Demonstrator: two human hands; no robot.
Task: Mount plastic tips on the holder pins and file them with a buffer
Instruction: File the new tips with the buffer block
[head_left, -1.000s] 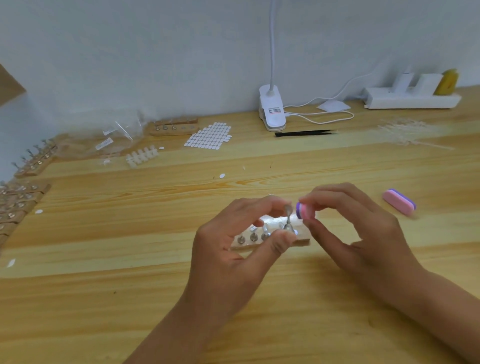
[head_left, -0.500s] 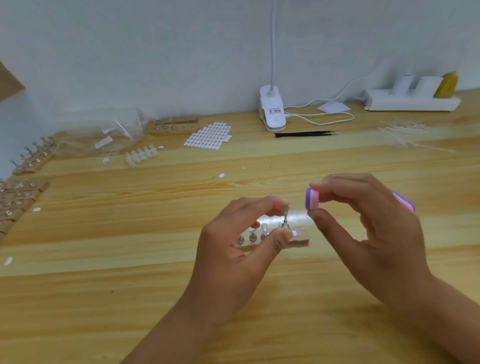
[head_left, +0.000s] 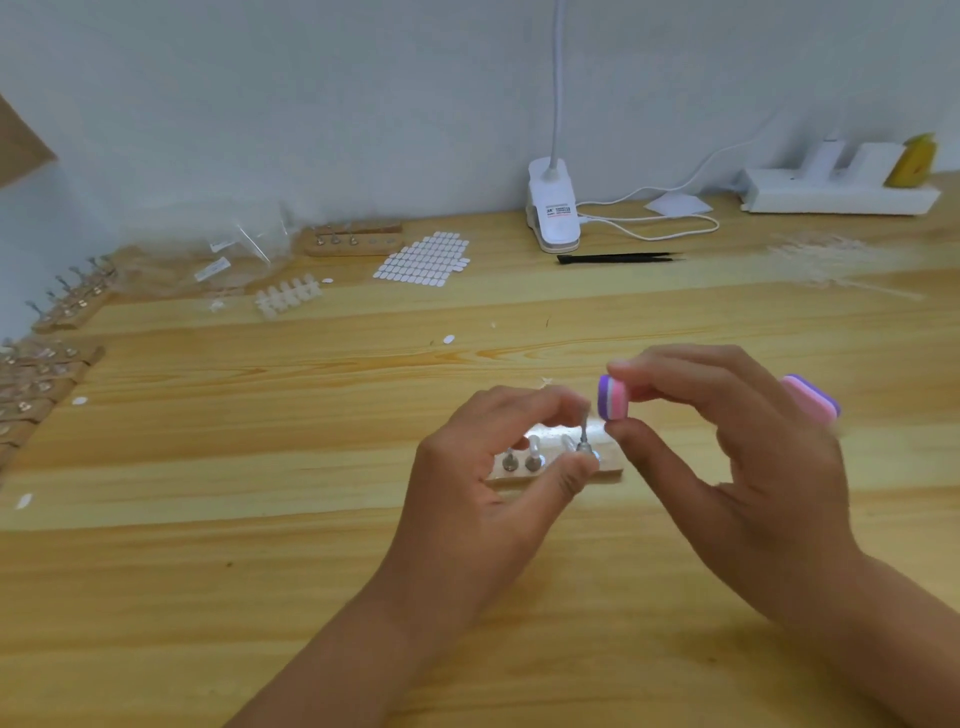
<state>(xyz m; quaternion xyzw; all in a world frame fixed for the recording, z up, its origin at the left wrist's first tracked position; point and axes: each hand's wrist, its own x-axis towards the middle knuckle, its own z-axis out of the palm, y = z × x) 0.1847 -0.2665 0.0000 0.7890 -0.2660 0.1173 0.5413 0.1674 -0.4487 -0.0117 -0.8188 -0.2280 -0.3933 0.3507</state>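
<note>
Wooden holder (head_left: 610, 470) lies flat mid-table. The left hand (head_left: 483, 493) curls over it, forefinger and thumb pinching the rightmost upright pin (head_left: 584, 434); any tip on it is too blurred to make out. Right hand (head_left: 743, 467) pinches the pink-and-purple buffer (head_left: 612, 398) between thumb and fingertips, raised just beside the pin's top, contact unclear. A second buffer (head_left: 813, 402) lies behind that hand, and black tweezers (head_left: 618, 257) lie near the far edge.

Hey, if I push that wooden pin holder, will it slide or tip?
Likely slides, not tips: the holder is a low, flat block on a smooth table. It looks small, so probably light; the left hand pinching its pin likely steadies it against the buffer.
</note>
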